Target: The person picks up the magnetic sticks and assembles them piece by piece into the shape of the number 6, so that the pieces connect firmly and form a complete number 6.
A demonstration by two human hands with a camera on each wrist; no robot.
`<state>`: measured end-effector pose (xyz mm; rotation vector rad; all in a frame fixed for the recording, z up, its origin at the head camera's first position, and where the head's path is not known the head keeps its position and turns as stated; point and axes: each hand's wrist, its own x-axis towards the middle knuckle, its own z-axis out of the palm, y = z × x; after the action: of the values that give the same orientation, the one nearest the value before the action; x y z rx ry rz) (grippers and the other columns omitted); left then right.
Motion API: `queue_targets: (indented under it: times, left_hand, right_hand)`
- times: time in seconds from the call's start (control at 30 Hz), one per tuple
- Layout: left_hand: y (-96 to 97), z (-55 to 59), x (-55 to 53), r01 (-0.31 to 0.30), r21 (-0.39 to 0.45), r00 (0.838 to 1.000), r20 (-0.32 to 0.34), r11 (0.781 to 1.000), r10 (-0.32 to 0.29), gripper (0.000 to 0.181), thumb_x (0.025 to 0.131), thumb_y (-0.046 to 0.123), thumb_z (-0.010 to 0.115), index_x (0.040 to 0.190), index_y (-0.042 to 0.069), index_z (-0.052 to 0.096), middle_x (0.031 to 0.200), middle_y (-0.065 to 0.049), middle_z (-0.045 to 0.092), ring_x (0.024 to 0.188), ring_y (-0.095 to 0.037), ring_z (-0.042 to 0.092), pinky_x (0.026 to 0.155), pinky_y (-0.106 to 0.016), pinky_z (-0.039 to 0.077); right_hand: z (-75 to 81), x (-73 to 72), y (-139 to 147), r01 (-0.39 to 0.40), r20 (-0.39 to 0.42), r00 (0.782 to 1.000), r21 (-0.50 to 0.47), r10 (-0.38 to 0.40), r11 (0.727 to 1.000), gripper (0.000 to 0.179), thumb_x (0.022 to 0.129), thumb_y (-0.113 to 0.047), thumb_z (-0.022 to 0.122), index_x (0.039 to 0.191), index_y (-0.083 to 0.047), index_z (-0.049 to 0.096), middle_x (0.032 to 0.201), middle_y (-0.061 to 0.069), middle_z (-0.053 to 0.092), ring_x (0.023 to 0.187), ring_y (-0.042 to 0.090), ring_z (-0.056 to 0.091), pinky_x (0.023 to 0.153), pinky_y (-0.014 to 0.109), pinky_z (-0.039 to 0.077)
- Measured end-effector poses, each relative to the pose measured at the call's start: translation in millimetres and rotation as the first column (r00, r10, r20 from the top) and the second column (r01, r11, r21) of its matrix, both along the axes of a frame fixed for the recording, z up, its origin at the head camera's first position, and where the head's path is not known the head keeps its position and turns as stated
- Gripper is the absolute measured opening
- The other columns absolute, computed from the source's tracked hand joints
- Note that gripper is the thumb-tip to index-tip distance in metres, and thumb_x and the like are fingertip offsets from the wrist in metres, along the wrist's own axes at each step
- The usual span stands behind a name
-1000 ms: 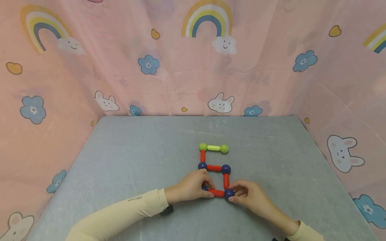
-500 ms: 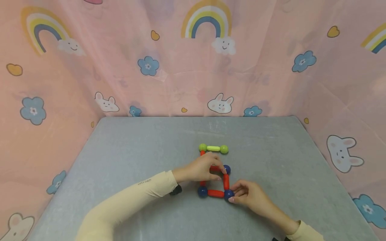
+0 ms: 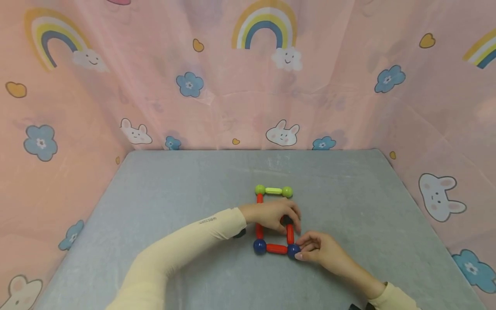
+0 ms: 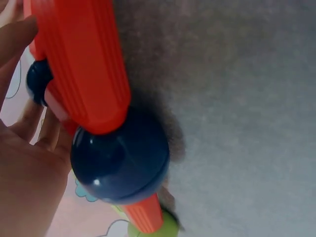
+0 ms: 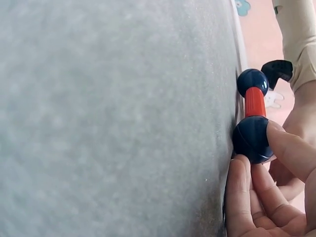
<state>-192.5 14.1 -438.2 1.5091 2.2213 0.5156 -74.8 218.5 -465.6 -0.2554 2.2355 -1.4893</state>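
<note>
Red rods and blue balls form a square on the grey table, with the lower red rod [image 3: 277, 249] at its near side. My right hand [image 3: 324, 252] pinches the near-right blue ball [image 5: 253, 139] between thumb and fingers. Over the far-right blue ball [image 3: 286, 220], my left hand [image 3: 274, 214] curls its fingers and thumb round it, beside the right red rod [image 3: 290, 235]. The left forearm crosses the square's left side, hiding the far-left blue ball [image 4: 121, 155] and far rod in the head view. The near-left blue ball [image 3: 259, 246] lies untouched.
Beyond the square, another red rod [image 3: 259, 198] leads to a green ball [image 3: 260, 190], joined by a green rod [image 3: 273, 190] to a second green ball [image 3: 287, 192]. A pink patterned curtain [image 3: 217, 116] stands round the table [image 3: 186, 181].
My left hand has left the near-left corner, moved away and rightward across the square, and closed round the far-right blue ball. The right hand stays on its ball.
</note>
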Motion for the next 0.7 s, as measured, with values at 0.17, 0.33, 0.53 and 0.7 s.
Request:
queue_targets:
  times: [0.17,0.33,0.53,0.7]
  left_hand:
    - [5.0,-5.4,-2.5,0.028,-0.041,0.999,-0.02,0.999,-0.029,0.029,0.082,0.012,0.081,0.107,0.025,0.077,0.132,-0.001,0.057,0.123,-0.014,0.048,0.103,-0.018,0.036]
    - [6.4,-5.8,-4.6,0.022,-0.038,1.0,0.019,0.999,-0.022,0.029,0.081,0.009,0.08,0.106,0.024,0.078,0.132,-0.002,0.059,0.125,-0.015,0.05,0.107,-0.019,0.037]
    - [6.0,-4.5,-5.4,0.015,-0.04,0.999,0.038,0.999,-0.013,0.027,0.082,0.011,0.08,0.106,0.023,0.078,0.131,-0.001,0.059,0.124,-0.014,0.051,0.106,-0.017,0.038]
    - [5.4,-4.3,-4.8,0.021,-0.04,0.999,0.034,0.999,-0.02,0.026,0.084,0.011,0.079,0.108,0.02,0.077,0.132,-0.003,0.059,0.124,-0.014,0.051,0.105,-0.017,0.038]
  right_hand:
    - [0.3,-0.4,0.5,-0.004,0.011,1.0,-0.001,0.004,1.0,0.044,0.082,-0.022,0.081,0.111,0.006,0.063,0.097,0.013,0.071,0.083,0.009,0.067,0.069,0.022,0.055]
    - [0.8,-0.8,0.4,-0.016,0.007,1.0,0.007,0.016,1.0,0.044,0.083,-0.022,0.08,0.111,0.006,0.063,0.096,0.013,0.072,0.083,0.009,0.067,0.069,0.022,0.055]
    - [2.0,-0.4,-0.7,-0.01,0.011,1.0,0.009,0.01,1.0,0.044,0.082,-0.023,0.081,0.111,0.006,0.062,0.096,0.012,0.072,0.083,0.009,0.067,0.07,0.022,0.055]
    - [2.1,0.1,-1.2,-0.004,0.011,1.0,0.014,0.004,1.0,0.044,0.082,-0.022,0.081,0.111,0.006,0.063,0.095,0.012,0.072,0.083,0.009,0.067,0.069,0.022,0.054]
